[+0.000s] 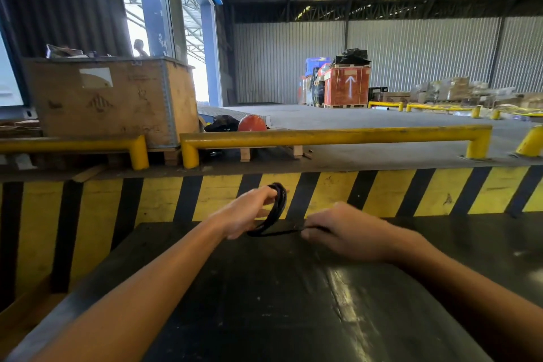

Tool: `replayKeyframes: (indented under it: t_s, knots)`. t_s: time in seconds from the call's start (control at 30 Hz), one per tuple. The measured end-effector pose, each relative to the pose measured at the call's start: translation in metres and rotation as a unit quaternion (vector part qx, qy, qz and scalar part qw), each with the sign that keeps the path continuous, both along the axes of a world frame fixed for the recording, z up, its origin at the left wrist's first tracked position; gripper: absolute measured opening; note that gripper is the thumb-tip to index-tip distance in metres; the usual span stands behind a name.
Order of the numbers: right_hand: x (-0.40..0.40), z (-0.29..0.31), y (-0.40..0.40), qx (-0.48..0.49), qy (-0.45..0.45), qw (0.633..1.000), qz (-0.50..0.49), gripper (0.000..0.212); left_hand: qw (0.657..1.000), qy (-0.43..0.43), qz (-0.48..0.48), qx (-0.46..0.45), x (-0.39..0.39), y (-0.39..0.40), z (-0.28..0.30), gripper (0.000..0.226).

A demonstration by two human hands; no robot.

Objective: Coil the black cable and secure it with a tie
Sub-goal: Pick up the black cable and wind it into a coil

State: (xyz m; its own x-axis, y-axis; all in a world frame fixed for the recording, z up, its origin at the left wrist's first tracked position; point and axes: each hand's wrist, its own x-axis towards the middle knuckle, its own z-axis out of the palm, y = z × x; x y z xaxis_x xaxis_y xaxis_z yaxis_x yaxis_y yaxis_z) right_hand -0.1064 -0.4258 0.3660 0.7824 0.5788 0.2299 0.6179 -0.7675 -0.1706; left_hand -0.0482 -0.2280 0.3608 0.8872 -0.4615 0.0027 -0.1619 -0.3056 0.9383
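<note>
Above the dark desk [293, 288], left hand [249, 211] grips the coiled black cable [277, 209]; right hand [338, 232] pinches its trailing strand. Coiling nearly finished, seemingly. Next: wrap remainder, fit tie—none visible.

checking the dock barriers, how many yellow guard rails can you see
At least 5: nearest rail mid-frame, one left by the crate, a partial post at right edge, two farther back. More may be hidden.
</note>
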Motion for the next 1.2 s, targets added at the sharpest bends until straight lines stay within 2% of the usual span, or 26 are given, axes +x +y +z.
replayKeyframes:
  t_s: [0.13, 0.23, 0.3, 0.4, 0.47, 0.57, 0.6, 0.7, 0.77, 0.87, 1.0, 1.07, 1.2]
  knots:
    - [0.006, 0.023, -0.014, 0.008, -0.058, 0.998, 0.012, 0.030, 0.993, 0.046, -0.088, 0.067, -0.013, -0.005, -0.004, 0.036]
    - [0.012, 0.022, -0.021, 0.066, -0.071, 0.995, 0.004, 0.024, 0.980, 0.079, -0.165, 0.079, -0.017, -0.012, -0.003, 0.057]
    - [0.016, 0.016, -0.024, 0.136, -0.047, 0.990, -0.006, 0.020, 0.967, 0.112, -0.220, 0.057, -0.020, -0.015, 0.001, 0.067]
    - [0.018, 0.000, -0.024, 0.264, 0.053, 0.963, -0.013, 0.024, 0.944, 0.147, -0.295, 0.005, -0.027, -0.020, 0.008, 0.072]
    - [0.016, -0.012, -0.020, 0.377, 0.139, 0.916, -0.004, 0.027, 0.932, 0.158, -0.324, -0.033, -0.030, -0.023, 0.012, 0.070]
    - [0.008, -0.023, -0.012, 0.564, 0.282, 0.776, 0.019, 0.028, 0.930, 0.157, -0.320, -0.082, -0.032, -0.024, 0.014, 0.064]
    - [0.006, -0.024, -0.011, 0.586, 0.290, 0.756, 0.030, 0.030, 0.933, 0.158, -0.309, -0.097, -0.033, -0.023, 0.016, 0.061]
    - [0.002, -0.025, -0.005, 0.599, 0.258, 0.758, 0.020, 0.034, 0.951, 0.123, -0.255, -0.124, -0.036, -0.021, 0.019, 0.036]
    - [0.001, -0.025, -0.002, 0.616, 0.242, 0.750, 0.001, 0.031, 0.963, 0.103, -0.206, -0.142, -0.038, -0.021, 0.021, 0.028]
    - [-0.001, -0.028, 0.002, 0.624, 0.232, 0.746, -0.021, 0.035, 0.971, 0.102, -0.141, -0.165, -0.037, -0.024, 0.020, 0.028]
    - [-0.005, -0.031, 0.008, 0.628, 0.224, 0.745, -0.032, 0.053, 0.974, 0.088, -0.073, -0.196, -0.033, -0.026, 0.019, 0.034]
    - [-0.010, -0.029, 0.010, 0.602, 0.206, 0.771, -0.015, 0.050, 0.976, 0.069, -0.052, -0.199, -0.032, -0.027, 0.020, 0.035]
    - [-0.016, -0.023, 0.009, 0.491, 0.073, 0.868, -0.013, 0.026, 0.985, 0.016, -0.022, -0.173, -0.033, -0.031, 0.020, 0.042]
